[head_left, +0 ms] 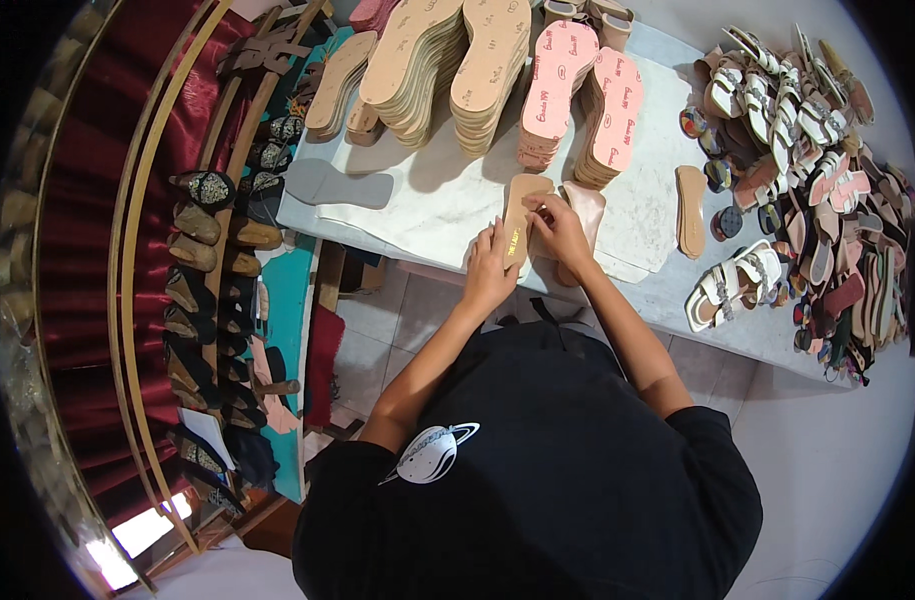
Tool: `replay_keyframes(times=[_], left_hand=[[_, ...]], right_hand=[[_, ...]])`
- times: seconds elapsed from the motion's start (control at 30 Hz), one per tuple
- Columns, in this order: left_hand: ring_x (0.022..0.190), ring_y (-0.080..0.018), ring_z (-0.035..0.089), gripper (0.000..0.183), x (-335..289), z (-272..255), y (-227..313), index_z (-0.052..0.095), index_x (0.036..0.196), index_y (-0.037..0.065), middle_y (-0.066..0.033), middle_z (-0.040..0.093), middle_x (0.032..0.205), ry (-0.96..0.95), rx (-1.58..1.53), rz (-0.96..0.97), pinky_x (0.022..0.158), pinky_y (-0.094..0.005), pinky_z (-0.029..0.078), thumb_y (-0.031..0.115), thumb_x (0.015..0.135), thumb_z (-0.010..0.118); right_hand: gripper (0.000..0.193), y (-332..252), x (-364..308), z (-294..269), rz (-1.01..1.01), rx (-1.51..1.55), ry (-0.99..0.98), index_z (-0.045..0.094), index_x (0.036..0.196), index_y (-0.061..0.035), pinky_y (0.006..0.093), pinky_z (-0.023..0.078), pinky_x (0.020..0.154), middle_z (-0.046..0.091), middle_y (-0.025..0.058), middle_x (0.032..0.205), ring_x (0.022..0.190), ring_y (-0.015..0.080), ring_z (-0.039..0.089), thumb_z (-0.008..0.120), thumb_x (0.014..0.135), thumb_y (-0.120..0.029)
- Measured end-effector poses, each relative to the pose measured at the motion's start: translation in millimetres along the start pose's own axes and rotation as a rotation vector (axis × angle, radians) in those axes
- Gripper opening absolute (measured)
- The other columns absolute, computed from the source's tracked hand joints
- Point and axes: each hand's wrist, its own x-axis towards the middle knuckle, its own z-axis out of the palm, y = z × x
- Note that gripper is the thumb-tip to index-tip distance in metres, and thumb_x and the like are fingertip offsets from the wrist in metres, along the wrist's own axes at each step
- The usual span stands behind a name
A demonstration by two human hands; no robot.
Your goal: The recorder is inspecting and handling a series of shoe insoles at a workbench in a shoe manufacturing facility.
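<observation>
A tan shoe insole (522, 200) with gold lettering lies at the near edge of the white-covered table. My left hand (489, 268) grips its near left side, with the fingers laid along the edge and over the surface. At the insole's right edge, near the top, the bent fingers of my right hand (560, 228) pinch together. A shiny pale pink insole piece (586, 204) rests just right of it, partly under my right hand. Whether the right fingertips hold anything besides the insole's edge is hidden.
Behind stand tall stacks of tan insoles (409, 60) and pink printed insoles (560, 70). A grey sole sheet (342, 187) lies left; more tan insoles (690, 212) lie right. White sandals (735, 285) and a heap of footwear (827, 210) fill the right end. Shoe racks (212, 250) stand left.
</observation>
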Motion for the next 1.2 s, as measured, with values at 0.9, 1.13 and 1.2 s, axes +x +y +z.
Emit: replay_keyframes(times=[0.9, 1.13, 1.2], left_hand=[[0.106, -0.0356, 0.042, 0.066, -4, -2, 3, 0.042, 0.127, 0.000, -0.0168, 0.042, 0.116, 0.013, -0.053, 0.028, 0.092, -0.0406, 0.036, 0.005, 0.066, 0.067], [0.106, -0.0357, 0.042, 0.062, -5, -2, 5, 0.045, 0.123, -0.001, -0.0150, 0.043, 0.117, 0.015, -0.029, 0.030, 0.092, -0.0405, 0.036, 0.004, 0.066, 0.067], [0.106, -0.0355, 0.042, 0.061, -5, -1, 4, 0.046, 0.122, -0.002, -0.0149, 0.043, 0.117, 0.014, -0.038, 0.020, 0.092, -0.0405, 0.036, 0.005, 0.066, 0.068]], right_hand=[[0.025, 4, 0, 6, 0.013, -0.135, -0.013, 0.057, 0.102, 0.0008, 0.0367, 0.048, 0.074, 0.054, 0.0193, 0.098, 0.083, 0.0336, 0.058, 0.060, 0.077, -0.001], [0.027, 11, -1, 13, -0.054, -0.240, 0.012, 0.056, 0.105, 0.0007, 0.0385, 0.047, 0.076, 0.049, 0.0231, 0.108, 0.085, 0.0360, 0.058, 0.057, 0.078, 0.000], [0.029, 10, -1, 15, -0.034, -0.236, 0.023, 0.055, 0.107, 0.0010, 0.0390, 0.047, 0.078, 0.048, 0.0235, 0.109, 0.088, 0.0372, 0.057, 0.056, 0.078, 0.000]])
